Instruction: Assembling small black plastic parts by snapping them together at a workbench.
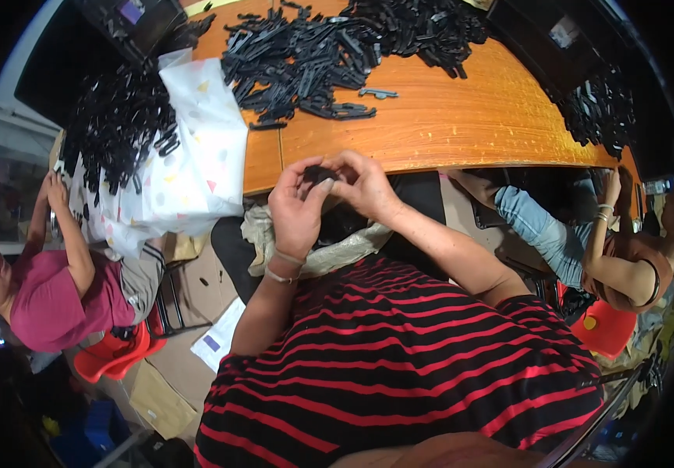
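Observation:
Both of my hands are raised just off the table's near edge, fingers closed together around a small black plastic piece. My left hand grips it from the left, with a pale band round the wrist. From the other side my right hand pinches it, thumb against the piece. Fingers cover much of it, so its exact kind is hidden. Below the hands an open whitish sack lies at my lap, with something dark inside.
Loose long black plastic pieces lie heaped on the wooden table; one greyish piece lies apart. A patterned white plastic sheet hangs over the table's left part, beside another black heap. People sit at left and right.

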Demonstrator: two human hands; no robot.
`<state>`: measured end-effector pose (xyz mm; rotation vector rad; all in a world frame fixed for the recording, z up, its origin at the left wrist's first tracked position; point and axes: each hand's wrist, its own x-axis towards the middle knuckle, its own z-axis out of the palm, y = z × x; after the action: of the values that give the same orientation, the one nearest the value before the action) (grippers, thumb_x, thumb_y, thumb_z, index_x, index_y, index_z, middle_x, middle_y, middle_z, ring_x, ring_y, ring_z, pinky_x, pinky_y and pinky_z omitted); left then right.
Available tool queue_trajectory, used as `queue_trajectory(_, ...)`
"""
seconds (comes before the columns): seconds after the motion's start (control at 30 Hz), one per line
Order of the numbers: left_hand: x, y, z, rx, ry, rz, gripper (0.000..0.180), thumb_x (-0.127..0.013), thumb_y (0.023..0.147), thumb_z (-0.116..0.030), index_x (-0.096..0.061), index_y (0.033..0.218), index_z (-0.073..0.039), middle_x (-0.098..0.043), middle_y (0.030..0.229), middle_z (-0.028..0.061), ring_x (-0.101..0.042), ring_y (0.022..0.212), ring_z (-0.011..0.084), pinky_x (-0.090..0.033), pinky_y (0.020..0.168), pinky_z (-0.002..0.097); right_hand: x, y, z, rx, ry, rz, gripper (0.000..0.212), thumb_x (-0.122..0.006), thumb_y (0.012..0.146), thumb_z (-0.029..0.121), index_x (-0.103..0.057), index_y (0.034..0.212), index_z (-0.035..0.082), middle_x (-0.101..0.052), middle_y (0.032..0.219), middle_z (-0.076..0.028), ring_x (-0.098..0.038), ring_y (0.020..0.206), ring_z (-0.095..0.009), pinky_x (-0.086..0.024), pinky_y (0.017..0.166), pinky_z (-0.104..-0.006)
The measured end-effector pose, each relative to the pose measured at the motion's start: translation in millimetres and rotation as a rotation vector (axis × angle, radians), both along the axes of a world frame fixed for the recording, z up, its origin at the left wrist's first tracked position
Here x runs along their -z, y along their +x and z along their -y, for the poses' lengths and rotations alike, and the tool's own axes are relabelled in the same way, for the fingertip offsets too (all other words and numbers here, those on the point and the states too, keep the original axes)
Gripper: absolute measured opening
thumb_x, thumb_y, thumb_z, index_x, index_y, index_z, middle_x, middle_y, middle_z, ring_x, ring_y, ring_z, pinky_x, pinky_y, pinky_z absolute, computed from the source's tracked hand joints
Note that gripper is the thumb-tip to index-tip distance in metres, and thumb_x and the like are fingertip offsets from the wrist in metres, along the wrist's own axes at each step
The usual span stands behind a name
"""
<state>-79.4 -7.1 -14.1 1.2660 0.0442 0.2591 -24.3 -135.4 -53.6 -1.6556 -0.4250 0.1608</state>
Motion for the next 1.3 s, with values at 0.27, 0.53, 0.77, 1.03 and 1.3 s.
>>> queue_trajectory(0.27,-2,4,-1,0.073,0.020,0.078,0.031,-0.061,0.083,0.009,-0.055,0.114,0.005,-0.063,0.102,0.0082,-0.060,0.093,0.0112,-0.049,0.084,0.0234,-19,-2,10,-0.050,0.060,-0.039,0.029,-0.073,0.077,-0.001,-0.060,0.102,0.002,-0.054,0.082,0.004,-0.048,0.073,-0.003,-0.042,0.066,-0.0184)
queue_trajectory(0.53,14,7,-5,0.121,-0.332,-0.045,0.036,-0.058,0.086,0.006,-0.051,0.121,0.004,-0.060,0.111,0.0107,-0.058,0.103,0.0148,-0.046,0.091,0.0256,-40,-8,13,0.023,-0.174,0.057,0.035,-0.074,0.077,0.003,-0.061,0.109,0.001,-0.064,0.096,-0.005,-0.060,0.086,-0.010,-0.051,0.072,-0.0245)
queue_trajectory(0.77,13,6,-5,0.117,-0.325,-0.045,0.032,-0.058,0.088,0.003,-0.052,0.120,0.003,-0.061,0.109,0.0095,-0.059,0.098,0.0139,-0.049,0.086,0.0249,-55,-15,12,0.248,-0.349,0.562,0.035,-0.077,0.073,0.008,-0.064,0.105,0.003,-0.059,0.083,-0.008,-0.062,0.073,-0.017,-0.050,0.061,-0.0256)
queue_trajectory(1.03,21,1,-4,0.079,-0.329,-0.109,0.027,-0.062,0.088,-0.002,-0.056,0.113,0.003,-0.063,0.102,0.0057,-0.060,0.091,0.0103,-0.049,0.083,0.0228,-43,-12,16,0.039,-0.230,0.267,0.020,-0.073,0.077,0.007,-0.063,0.093,0.001,-0.057,0.080,-0.008,-0.059,0.072,-0.016,-0.048,0.061,-0.0270)
queue_trajectory(1.3,26,2,-26,0.039,0.102,-0.218,0.013,-0.061,0.090,-0.006,-0.059,0.101,0.001,-0.063,0.092,0.0044,-0.062,0.073,0.0095,-0.052,0.065,0.0208,-49,17,38,0.258,-0.255,0.359,0.018,-0.067,0.085,0.010,-0.060,0.096,-0.001,-0.058,0.083,-0.006,-0.056,0.070,-0.013,-0.047,0.064,-0.0258)
